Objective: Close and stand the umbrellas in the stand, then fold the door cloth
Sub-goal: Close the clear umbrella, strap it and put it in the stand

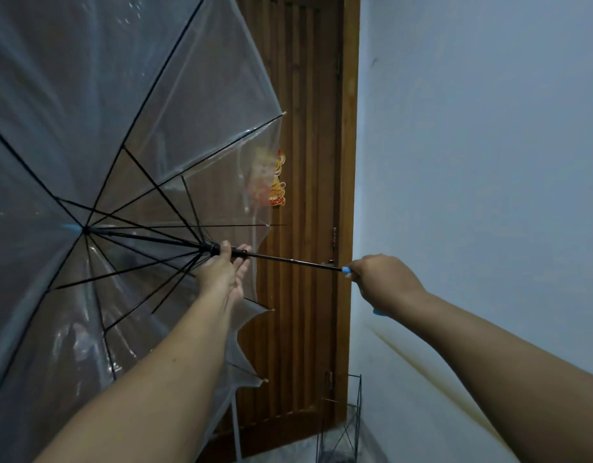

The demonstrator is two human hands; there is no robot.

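Closing step was underway: left hand [223, 272] gripped the runner of the open clear umbrella [128, 135] at left, right hand [385, 282] clenched its blue handle; next, probably slide runner toward handle, then wire stand [346, 419] near-right.

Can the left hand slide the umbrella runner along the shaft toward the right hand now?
Probably yes: the left hand already grips the runner, and the shaft is bare up to the right hand.

No readable text, label or number appears; the red-and-gold sticker [271, 182] on the wooden door [308, 228] is blurred.
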